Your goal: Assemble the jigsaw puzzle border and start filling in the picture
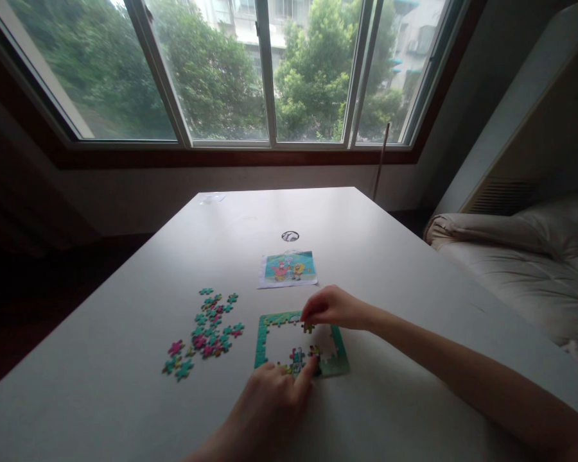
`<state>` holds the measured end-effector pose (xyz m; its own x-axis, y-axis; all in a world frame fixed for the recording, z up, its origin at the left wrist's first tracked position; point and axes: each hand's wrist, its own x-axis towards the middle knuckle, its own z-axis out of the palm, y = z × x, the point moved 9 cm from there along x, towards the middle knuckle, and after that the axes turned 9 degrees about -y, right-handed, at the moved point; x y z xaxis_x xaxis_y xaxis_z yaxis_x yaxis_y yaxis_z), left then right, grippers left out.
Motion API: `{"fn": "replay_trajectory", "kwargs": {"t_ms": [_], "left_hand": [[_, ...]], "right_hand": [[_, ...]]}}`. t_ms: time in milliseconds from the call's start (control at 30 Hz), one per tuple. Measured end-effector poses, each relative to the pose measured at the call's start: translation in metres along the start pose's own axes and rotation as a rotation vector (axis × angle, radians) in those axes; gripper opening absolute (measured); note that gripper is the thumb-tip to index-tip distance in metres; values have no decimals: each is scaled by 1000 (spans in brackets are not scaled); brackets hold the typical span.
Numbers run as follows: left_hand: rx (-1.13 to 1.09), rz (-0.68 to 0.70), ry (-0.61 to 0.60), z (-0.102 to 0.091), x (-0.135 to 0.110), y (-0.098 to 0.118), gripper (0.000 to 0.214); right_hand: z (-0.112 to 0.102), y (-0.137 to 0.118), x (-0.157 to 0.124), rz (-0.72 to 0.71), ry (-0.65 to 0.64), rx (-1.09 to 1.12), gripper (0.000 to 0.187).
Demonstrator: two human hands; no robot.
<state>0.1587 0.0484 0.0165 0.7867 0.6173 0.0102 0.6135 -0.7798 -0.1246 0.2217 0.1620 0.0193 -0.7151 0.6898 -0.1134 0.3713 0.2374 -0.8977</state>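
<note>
A jigsaw puzzle frame (261, 343), green along its border, lies on the white table with its middle partly filled. My right hand (336, 307) is over its top edge, fingers pinched together and pointing down. A small yellowish-brown puzzle piece (309, 327) shows just beneath those fingertips. At the lower edge, my left hand (277, 393) reaches in with the index finger stretched out, its tip touching joined puzzle pieces (314, 351). The other left fingers are loosely bent, and nothing shows in them. Part of the puzzle's bottom border is hidden by this hand.
Several loose pieces (214, 327), green and pink, are scattered left of the puzzle. Behind it lies a cartoon picture card (290, 268), with a round black-and-white mark (290, 236) farther back. A clear wrapper (212, 199) is at the table's far left corner. A sofa (505, 263) stands at right.
</note>
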Motion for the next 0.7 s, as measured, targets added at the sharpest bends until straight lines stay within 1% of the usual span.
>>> {"fn": "replay_trajectory", "kwargs": {"t_ms": [67,133,300,567,700], "left_hand": [[1,-1,1,0,0,0,38],[10,-4,-23,2,1,1,38],[11,-4,-78,6,2,1,40],[5,0,-72,5,1,2,43],[11,2,-65,3,1,3,42]], "right_hand": [[4,-7,-2,-20,13,-44,17],[8,-12,-3,-38,28,-103,17],[15,-15,-3,-59,63,-213,19],[18,-21,-5,-105,88,-312,17],[19,-22,-6,-126,95,-356,15]]}}
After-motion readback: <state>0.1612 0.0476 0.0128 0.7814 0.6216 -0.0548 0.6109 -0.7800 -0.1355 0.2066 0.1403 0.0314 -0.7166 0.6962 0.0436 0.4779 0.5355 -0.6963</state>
